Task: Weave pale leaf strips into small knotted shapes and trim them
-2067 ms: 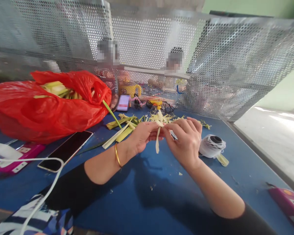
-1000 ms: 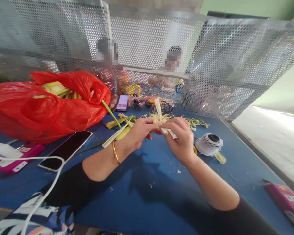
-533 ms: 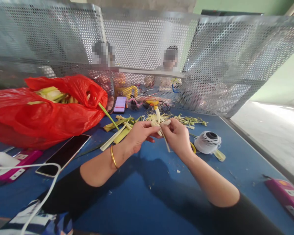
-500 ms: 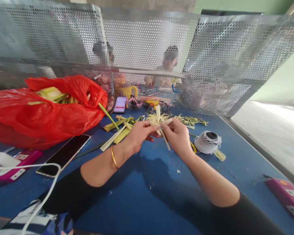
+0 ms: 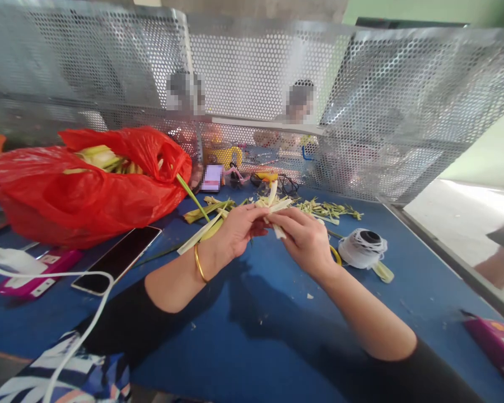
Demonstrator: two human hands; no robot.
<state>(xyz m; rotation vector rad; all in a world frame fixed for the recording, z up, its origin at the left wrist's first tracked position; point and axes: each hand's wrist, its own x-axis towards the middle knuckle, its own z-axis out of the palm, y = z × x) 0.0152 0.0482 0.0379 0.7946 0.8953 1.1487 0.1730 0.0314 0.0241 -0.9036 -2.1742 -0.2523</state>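
Observation:
Pale leaf strips [image 5: 273,193] cross one another in a small bundle between my hands, above the blue table. My left hand [image 5: 241,229], with a gold bangle at the wrist, pinches the bundle from the left. On the other side, my right hand [image 5: 304,238] is closed with its fingertips on the same strips; the thumb is partly hidden. Loose cut leaves [image 5: 205,226] lie by my left hand, and thin shreds [image 5: 327,210] lie beyond my right. A spool of white thread [image 5: 363,248] stands right of my right hand, near a yellow ring-shaped handle [image 5: 335,256].
A red plastic bag [image 5: 96,207] of leaves fills the left side. Before it lie a dark phone [image 5: 117,260] and a magenta power strip [image 5: 42,274] with a white cable [image 5: 84,274]. A perforated metal screen [image 5: 260,78] borders the back, with people behind it.
My right hand has turned over the bundle, its back now facing up more. The strips have shifted in my fingers. The whole view has moved slightly, and a limb-like shape appears at the right edge.

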